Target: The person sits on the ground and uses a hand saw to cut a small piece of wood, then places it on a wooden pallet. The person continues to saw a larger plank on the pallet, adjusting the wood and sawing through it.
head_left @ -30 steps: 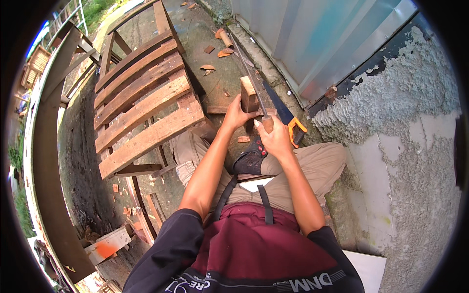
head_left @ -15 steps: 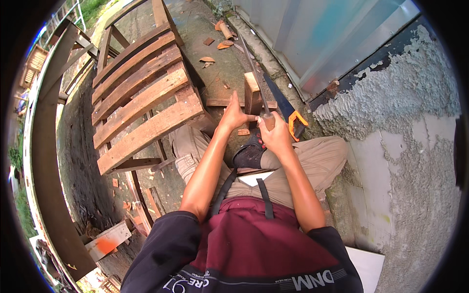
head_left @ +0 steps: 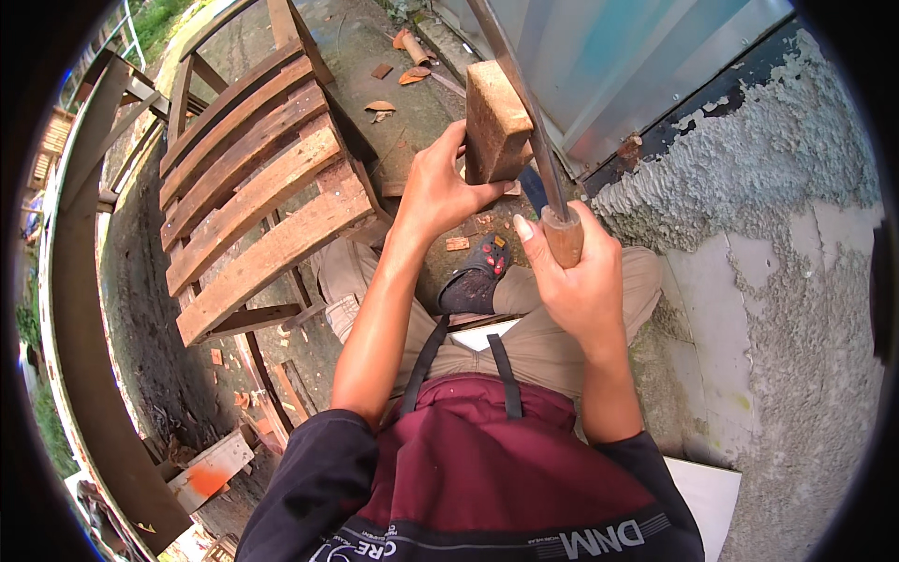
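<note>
My right hand is closed around the wooden handle of a machete, its long dark blade pointing away from me. The blade lies against the right side of a short wooden block; I cannot tell whether it is sunk into the wood. My left hand grips the block's lower left side, fingers on its face and thumb underneath. Behind the block and the right hand, only part of a handsaw's blue blade shows.
A slatted wooden pallet-like frame stands to the left. A corrugated metal sheet and rough plastered wall rise on the right. Wood chips and dry leaves lie on the ground. My shoe is below the block.
The block and machete have come up off the ground, closer to me. My left hand, stretched out beside the block before, now grips it. My right hand has moved right, covering the saw's orange handle.
</note>
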Motion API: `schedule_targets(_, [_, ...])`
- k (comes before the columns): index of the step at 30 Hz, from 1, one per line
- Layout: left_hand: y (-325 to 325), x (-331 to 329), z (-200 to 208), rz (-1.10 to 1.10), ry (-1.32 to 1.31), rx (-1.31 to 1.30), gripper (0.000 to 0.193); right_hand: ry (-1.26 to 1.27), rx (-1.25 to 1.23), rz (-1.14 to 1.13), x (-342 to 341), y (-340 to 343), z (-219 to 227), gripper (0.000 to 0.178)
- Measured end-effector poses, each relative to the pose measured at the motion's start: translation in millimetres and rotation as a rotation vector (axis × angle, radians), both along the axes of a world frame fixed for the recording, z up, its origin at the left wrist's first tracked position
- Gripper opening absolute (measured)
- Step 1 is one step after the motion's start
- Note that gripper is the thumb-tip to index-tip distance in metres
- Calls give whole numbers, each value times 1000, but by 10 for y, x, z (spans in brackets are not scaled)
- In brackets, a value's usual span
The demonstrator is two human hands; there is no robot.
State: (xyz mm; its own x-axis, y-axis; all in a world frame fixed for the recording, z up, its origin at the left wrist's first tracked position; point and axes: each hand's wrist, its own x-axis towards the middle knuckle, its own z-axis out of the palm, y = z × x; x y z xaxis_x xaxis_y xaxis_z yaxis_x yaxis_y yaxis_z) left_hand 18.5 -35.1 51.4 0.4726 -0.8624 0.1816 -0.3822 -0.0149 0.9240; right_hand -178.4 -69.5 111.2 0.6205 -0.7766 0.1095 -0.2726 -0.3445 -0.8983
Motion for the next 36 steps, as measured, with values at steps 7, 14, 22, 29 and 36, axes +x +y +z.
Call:
schedule_targets(7, [86,244,-1784,77,-83,372,139,38,-87,-117,388,-253,-1601,36])
schedule_targets(14, [-250,240,-1061,90,55,125,67,46,-13,-71,325,-141,-903,32])
schedule_targets(22, [-11,27,-452,57,-64,36,98,47,81,-44,-4,44,-107,32])
schedule_targets(29, [165,222,-1816,59,-89,432,145,191,73,-59,236,-171,-1525,31])
schedule_targets(36, [-26,455,-1693,97,308,206,100,225,118,-8,382,24,-1330,30])
